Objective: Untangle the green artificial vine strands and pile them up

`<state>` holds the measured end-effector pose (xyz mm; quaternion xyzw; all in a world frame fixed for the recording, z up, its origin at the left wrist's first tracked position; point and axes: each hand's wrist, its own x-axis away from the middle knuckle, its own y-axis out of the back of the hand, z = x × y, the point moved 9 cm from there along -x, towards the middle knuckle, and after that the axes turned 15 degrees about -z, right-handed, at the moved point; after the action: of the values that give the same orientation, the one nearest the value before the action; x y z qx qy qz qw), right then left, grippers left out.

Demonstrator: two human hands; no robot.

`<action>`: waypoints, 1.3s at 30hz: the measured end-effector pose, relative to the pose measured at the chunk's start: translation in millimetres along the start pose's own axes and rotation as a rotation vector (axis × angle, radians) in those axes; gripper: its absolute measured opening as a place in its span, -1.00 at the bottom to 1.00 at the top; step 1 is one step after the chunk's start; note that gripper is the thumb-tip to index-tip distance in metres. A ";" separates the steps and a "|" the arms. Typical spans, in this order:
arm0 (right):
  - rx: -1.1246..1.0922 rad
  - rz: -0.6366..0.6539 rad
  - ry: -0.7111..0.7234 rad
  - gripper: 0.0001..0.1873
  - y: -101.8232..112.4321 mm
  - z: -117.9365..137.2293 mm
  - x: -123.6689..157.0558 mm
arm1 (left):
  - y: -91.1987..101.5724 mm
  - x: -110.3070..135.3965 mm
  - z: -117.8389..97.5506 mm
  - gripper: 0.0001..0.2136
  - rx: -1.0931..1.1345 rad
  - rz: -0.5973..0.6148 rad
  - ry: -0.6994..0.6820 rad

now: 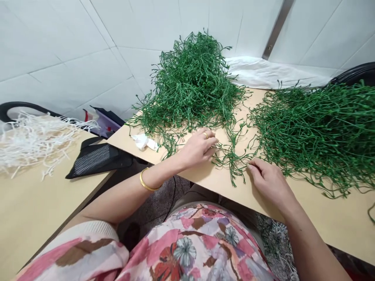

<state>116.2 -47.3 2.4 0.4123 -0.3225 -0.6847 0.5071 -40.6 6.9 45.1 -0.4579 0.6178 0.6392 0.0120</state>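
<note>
My left hand [200, 147] lies low over the table with its fingers curled, closed about the ends of thin green artificial stems; its thumb is mostly hidden. To the right, my right hand [268, 178] is closed in a pinch at the tip of a green stem. Between the two hands is a small loose spread of green stems [233, 158] with branching, knobbed ends. Beyond my left hand rises a tall tangled heap of the same stems [196, 82]. A second, wide heap [325, 132] lies beside my right hand.
A crumpled white tissue [142, 141] lies near the table's left edge. On a separate table [35, 210] at left are white strands [41, 136] and a black mesh piece [95, 159]. White cloth [263, 72] lies along the tiled wall. A gap separates the tables.
</note>
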 end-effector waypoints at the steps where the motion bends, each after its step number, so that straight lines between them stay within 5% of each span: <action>1: -0.006 -0.005 0.002 -0.78 0.6 0.6 0.1 | -4.1 4.7 0.7 -0.80 -0.005 0.017 -0.001; 8: -0.064 -0.041 -0.043 -0.77 5.2 -3.7 3.2 | -25.6 7.7 14.2 -0.79 -0.084 0.131 0.037; 15: 0.039 -0.033 -0.015 -0.78 -0.2 -0.7 3.0 | 2.3 -40.6 2.1 -0.69 0.120 0.019 0.045; 19: 0.054 -0.026 -0.009 -0.77 0.4 0.1 3.8 | -30.5 -56.0 -39.0 -0.67 0.097 0.239 -0.274; 24: 0.034 -0.051 -0.057 -0.77 4.4 -5.3 7.0 | -74.8 -51.5 -38.0 -0.79 0.008 0.435 -0.340; 34: -0.147 -0.190 -0.060 -0.74 30.1 -14.9 7.3 | -33.1 -75.0 -29.3 -0.76 0.009 0.208 -0.339; 39: -0.197 -0.030 -0.070 -0.74 11.5 -9.6 3.1 | -35.2 -82.1 -39.9 -0.77 -0.081 0.122 -0.420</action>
<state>129.2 -53.6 7.2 0.3410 -0.2651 -0.7347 0.5230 50.2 28.5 74.3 -0.2767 0.6021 0.7443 0.0835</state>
